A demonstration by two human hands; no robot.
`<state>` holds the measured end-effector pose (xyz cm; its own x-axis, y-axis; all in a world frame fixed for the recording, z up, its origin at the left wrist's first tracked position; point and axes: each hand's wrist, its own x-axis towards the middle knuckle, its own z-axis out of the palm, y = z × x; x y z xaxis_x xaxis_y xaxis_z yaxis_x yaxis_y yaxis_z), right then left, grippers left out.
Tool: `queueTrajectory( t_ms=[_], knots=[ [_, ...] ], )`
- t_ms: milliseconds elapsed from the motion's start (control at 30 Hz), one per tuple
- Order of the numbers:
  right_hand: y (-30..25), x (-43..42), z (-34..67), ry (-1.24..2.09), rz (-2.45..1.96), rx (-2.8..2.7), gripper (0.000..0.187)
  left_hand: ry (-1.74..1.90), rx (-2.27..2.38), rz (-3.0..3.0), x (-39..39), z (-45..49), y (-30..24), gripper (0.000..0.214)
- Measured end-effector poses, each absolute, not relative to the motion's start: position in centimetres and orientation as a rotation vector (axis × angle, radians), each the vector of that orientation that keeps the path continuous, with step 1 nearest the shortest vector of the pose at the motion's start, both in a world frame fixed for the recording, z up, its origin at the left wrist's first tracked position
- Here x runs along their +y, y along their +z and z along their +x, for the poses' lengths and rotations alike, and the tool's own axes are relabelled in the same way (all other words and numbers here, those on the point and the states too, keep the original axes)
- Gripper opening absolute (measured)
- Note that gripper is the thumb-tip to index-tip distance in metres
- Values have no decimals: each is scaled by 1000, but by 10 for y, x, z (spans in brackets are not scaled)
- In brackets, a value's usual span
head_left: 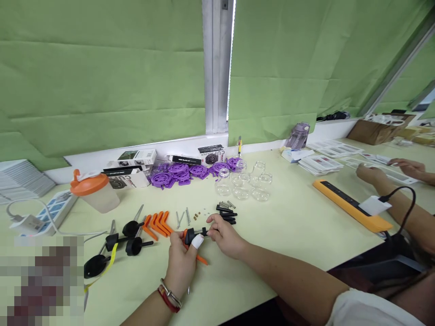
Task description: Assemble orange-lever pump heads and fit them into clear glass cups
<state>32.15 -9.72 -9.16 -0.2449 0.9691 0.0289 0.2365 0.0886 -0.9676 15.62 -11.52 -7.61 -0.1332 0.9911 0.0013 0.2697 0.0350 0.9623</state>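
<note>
My left hand, its thumb wrapped in white, is closed around a black pump head with an orange lever sticking out below. Fingers of my right hand pinch the right end of this part, where a thin black piece shows. Just beyond my hands lie black rods, springs, screws and small brass bits. Several orange levers are lined up left of them. Black heads with metal tubes lie farther left.
Clear glass bottles stand behind the small parts, beside purple plastic pieces and cup-holder boxes. An orange-lidded cup and a power strip are at left. An orange power strip lies right, near another person's hands.
</note>
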Motion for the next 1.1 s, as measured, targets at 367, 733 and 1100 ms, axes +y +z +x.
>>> queueTrajectory(
  t_ms=[367, 733, 1100],
  knots=[
    [-84, -99, 322, 1190, -1238, -1613, 22, 1121, 1468, 1456, -110, 152, -74, 41],
    [-85, -96, 318, 993, -1306, -1775, 25, 1156, 1405, 1325, -107, 159, -80, 37],
    [-85, -97, 314, 917, -1361, -1772, 15, 1088, 1468, 1311, -105, 161, -87, 42]
  ],
)
